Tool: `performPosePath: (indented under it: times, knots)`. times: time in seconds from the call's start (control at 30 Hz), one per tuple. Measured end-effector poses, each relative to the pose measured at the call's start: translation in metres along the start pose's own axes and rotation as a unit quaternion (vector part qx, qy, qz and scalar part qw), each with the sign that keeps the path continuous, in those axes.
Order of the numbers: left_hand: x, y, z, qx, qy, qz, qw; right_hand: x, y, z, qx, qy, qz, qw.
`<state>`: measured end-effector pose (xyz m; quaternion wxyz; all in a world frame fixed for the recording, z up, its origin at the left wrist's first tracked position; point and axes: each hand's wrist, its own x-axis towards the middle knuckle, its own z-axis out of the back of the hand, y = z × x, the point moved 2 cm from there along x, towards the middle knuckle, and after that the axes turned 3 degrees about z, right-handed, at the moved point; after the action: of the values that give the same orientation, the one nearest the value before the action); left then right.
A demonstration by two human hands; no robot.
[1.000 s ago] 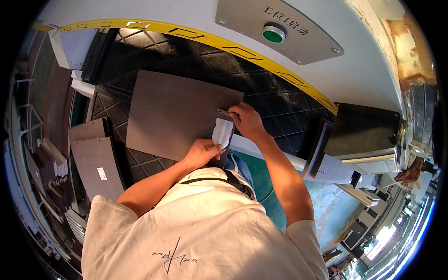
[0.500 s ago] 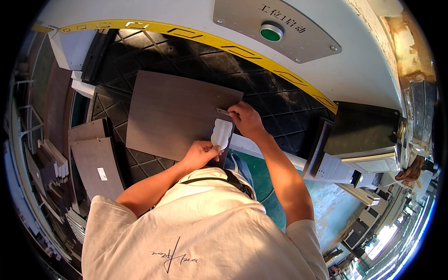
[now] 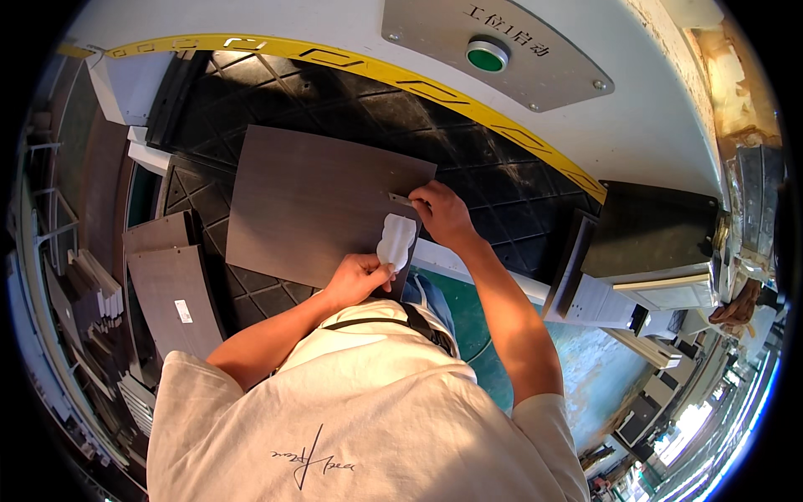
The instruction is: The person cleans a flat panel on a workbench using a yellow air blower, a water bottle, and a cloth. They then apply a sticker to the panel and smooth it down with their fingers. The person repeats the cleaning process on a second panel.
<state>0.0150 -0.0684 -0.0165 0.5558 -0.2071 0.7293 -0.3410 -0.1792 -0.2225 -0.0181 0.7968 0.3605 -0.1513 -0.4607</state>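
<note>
nearest to us is our own white t-shirt [image 3: 360, 418], with a dark strap [image 3: 401, 322] across the neck, and both bare forearms run forward from it. our left hand [image 3: 358, 278] has its fingers curled in, pinching the lower end of a small white sheet [image 3: 396, 240] that looks like a label or wipe; we cannot tell which. the white sheet rises from those fingertips and lies against the near right corner of a dark brown wood-grain panel [image 3: 314, 209]. just beyond the top of the white sheet, our right hand [image 3: 443, 213] has its fingers bent and closed on a small thin grey blade-like tool [image 3: 400, 199], whose tip points to the left of the fingertips and rests on the panel near its right edge. the two hands are near each other, with the white sheet between them.

the panel lies flat on a black ribbed mat [image 3: 502, 192] that spreads beyond and to both sides of the fingers. to the left of our left hand, well apart, stand more dark panels [image 3: 167, 284], one bearing a small white tag. beyond the mat curves a yellow stripe [image 3: 468, 109], and past it a white machine surface [image 3: 652, 125] carries a grey plate [image 3: 535, 58] with a green round button [image 3: 488, 56]. far to the right of our right hand, another person's hand [image 3: 740, 305] shows at the edge.
</note>
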Motion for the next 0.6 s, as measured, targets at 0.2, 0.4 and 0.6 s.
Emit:
performPosePath:
  times: [0.2, 0.4, 0.6]
  knots:
    - [-0.003, -0.002, 0.0, 0.008, 0.004, 0.002, 1.0, -0.001, 0.0, 0.0, -0.017, -0.003, 0.016, 1.0]
    - [-0.004, -0.002, 0.0, 0.004, 0.007, -0.003, 1.0, -0.008, 0.003, 0.002, -0.017, 0.017, 0.027, 0.999]
    - [-0.005, -0.005, 0.001, 0.014, 0.005, -0.001, 1.0, -0.021, 0.014, -0.006, -0.1, -0.042, 0.099, 0.989]
